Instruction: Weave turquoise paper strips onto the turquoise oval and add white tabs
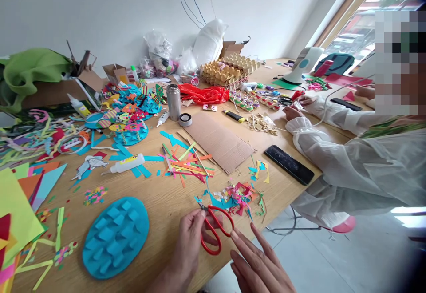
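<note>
Red-handled scissors (213,247) are pinched near their pivot by my left hand (188,239), blades pointing away from me. My right hand (258,257) has its fingers stretched out and apart, the tips right beside the scissors' handle loop; whether they touch I cannot tell. Beyond the blades lies a heap of colourful paper scraps (240,195). To the left of my hands rests a blue oval piece (115,237) covered with raised paper tabs. Farther off are coloured paper strips (186,162) and a white glue bottle (128,163).
A cardboard sheet (219,140) lies mid-table, with a black phone (289,164) near the right edge. Behind stand a steel flask (173,102), a roll of tape (185,120) and egg trays (229,71). At right sits a person in white sleeves (309,133), hands over the table.
</note>
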A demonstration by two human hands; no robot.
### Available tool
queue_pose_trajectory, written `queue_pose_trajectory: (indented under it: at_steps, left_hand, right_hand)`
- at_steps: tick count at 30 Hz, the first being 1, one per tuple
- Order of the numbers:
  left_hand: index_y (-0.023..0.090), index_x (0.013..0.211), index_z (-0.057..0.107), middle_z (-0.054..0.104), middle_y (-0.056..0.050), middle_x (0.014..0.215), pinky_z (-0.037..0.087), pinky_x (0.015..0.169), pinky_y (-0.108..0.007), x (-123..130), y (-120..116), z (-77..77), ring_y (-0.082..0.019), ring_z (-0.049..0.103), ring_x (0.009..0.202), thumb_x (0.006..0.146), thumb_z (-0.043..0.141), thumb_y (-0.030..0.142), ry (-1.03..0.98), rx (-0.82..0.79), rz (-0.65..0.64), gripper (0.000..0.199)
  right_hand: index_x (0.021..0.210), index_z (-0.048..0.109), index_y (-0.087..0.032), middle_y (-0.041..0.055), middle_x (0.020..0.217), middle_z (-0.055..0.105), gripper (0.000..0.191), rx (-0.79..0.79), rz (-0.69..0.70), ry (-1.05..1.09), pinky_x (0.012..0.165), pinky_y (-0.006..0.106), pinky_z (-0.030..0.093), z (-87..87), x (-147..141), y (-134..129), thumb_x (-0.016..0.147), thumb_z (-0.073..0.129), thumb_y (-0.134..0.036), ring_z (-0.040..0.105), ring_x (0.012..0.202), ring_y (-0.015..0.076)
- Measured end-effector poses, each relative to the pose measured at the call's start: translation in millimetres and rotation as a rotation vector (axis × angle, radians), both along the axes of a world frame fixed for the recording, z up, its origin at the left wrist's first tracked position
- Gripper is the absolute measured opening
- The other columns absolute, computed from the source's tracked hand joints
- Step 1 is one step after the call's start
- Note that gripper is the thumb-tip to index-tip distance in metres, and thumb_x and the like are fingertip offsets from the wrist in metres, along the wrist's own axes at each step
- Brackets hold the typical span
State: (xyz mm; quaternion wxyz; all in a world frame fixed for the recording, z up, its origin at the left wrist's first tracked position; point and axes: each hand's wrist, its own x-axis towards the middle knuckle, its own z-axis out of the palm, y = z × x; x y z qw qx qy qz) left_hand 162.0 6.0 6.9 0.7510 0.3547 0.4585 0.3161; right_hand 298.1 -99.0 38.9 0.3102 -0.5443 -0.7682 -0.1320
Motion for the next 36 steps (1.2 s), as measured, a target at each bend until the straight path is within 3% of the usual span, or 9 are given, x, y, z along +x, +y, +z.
queue_pose_trajectory:
  at_steps: [2,6,9,12,18,25,29,32,36]
  left_hand:
    - [0.013,0.081,0.067,0.074,-0.009,0.079,0.049,0.046,-0.025,-0.5,3.3,0.4,-0.020,0.067,0.063,0.080,0.061,0.048,-0.014,-0.021,0.014,0.035]
    - [0.014,0.086,0.065,0.073,-0.008,0.073,0.046,0.043,-0.023,-0.9,0.3,0.5,-0.021,0.068,0.064,0.079,0.062,0.046,-0.058,-0.095,-0.078,0.033]
    - [0.015,0.083,0.063,0.072,-0.007,0.068,0.044,0.044,-0.023,-0.8,-3.0,2.1,-0.020,0.067,0.058,0.077,0.063,0.047,-0.051,-0.147,-0.122,0.033]
    - [0.016,0.080,0.062,0.072,-0.007,0.066,0.042,0.045,-0.023,-1.3,-2.3,5.2,-0.019,0.066,0.056,0.077,0.063,0.048,-0.057,-0.146,-0.154,0.032]
    - [0.018,0.072,0.060,0.071,-0.007,0.063,0.038,0.047,-0.023,-3.2,0.3,11.0,-0.018,0.065,0.054,0.078,0.060,0.047,-0.077,-0.136,-0.196,0.030]
    - [0.019,0.068,0.057,0.068,-0.005,0.058,0.032,0.047,-0.023,-2.5,3.7,15.4,-0.015,0.059,0.049,0.079,0.056,0.048,-0.084,-0.115,-0.195,0.030]
    - [0.020,0.067,0.055,0.068,-0.005,0.057,0.031,0.045,-0.022,-0.7,5.1,17.2,-0.014,0.056,0.046,0.078,0.055,0.049,-0.079,-0.124,-0.181,0.031]
    - [0.020,0.066,0.052,0.067,-0.005,0.054,0.030,0.043,-0.022,1.9,4.3,16.6,-0.012,0.054,0.042,0.077,0.054,0.049,-0.083,-0.144,-0.205,0.031]
    - [0.020,0.062,0.052,0.064,-0.004,0.052,0.031,0.043,-0.022,4.8,0.5,11.9,-0.010,0.049,0.039,0.077,0.054,0.046,-0.101,-0.135,-0.251,0.030]
  right_hand:
    - [0.112,0.058,-0.021,0.0073,0.103,0.074,0.028,-0.010,-0.073,0.075,0.098,0.047,0.049,0.2,13.1,1.4,0.088,0.054,-0.009,0.069,0.099,0.0221]
    - [0.104,0.062,-0.022,0.0062,0.092,0.071,0.015,-0.085,-0.454,0.189,0.076,0.037,0.051,-13.3,43.8,17.8,0.092,0.053,-0.022,0.066,0.082,0.0204]
    - [0.106,0.064,-0.021,0.0070,0.090,0.068,0.022,-0.199,-0.513,0.167,0.072,0.036,0.048,-32.2,57.7,32.2,0.095,0.049,-0.033,0.060,0.081,0.0220]
    - [0.118,0.059,-0.018,0.0073,0.086,0.067,0.031,-0.274,-0.528,0.142,0.074,0.037,0.047,-47.7,62.7,41.6,0.096,0.046,-0.034,0.057,0.081,0.0231]
    - [0.083,0.065,-0.021,0.0063,0.079,0.065,0.026,-0.378,-0.480,0.038,0.070,0.035,0.042,-52.4,66.0,46.9,0.096,0.044,-0.032,0.055,0.078,0.0229]
    - [0.081,0.065,-0.021,0.0080,0.078,0.064,0.035,-0.335,-0.393,-0.015,0.066,0.035,0.043,-55.8,71.7,49.0,0.096,0.038,-0.037,0.057,0.075,0.0241]
    - [0.082,0.066,-0.021,0.0059,0.076,0.065,0.033,-0.387,-0.413,0.175,0.061,0.032,0.046,-41.1,73.8,51.6,0.093,0.042,-0.041,0.060,0.067,0.0207]
    - [0.078,0.067,-0.022,0.0034,0.069,0.066,0.031,-0.537,-0.383,0.433,0.050,0.026,0.048,-20.2,69.0,57.1,0.086,0.050,-0.046,0.060,0.055,0.0170]
    - [0.076,0.070,-0.020,0.0040,0.068,0.071,0.032,-0.755,-0.269,0.727,0.056,0.023,0.054,-6.8,55.8,65.8,0.078,0.060,-0.050,0.068,0.065,0.0199]
